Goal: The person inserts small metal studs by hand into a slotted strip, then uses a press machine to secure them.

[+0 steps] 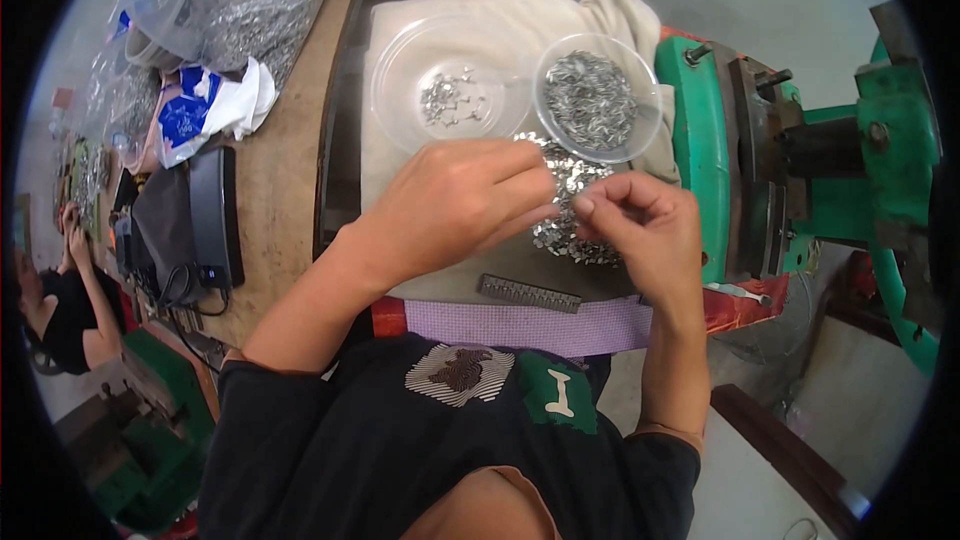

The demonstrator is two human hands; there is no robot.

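Note:
Over a pile of small shiny flat metal pieces (577,176) on a beige cloth (420,275), my two hands come close together. My left hand (470,198) has its fingers bent and pressed together at the pile's left side; its fingertips are partly hidden. At the pile's right side my right hand (645,225) pinches with thumb and forefinger, and whatever lies between them is too small to name. Beyond stand a clear plastic bowl (385,90) with some small metal parts and a clear tub (652,105) full of thin metal pieces. A dark slotted metal strip (530,293) lies nearer me.
A green machine press (705,170) stands close on the right. A purple woven mat (530,325) edges the cloth in front of me. On the wooden table (285,180) at left are plastic bags of metal parts (265,15) and a dark box (215,215) with a cable. Another person (75,305) sits far left.

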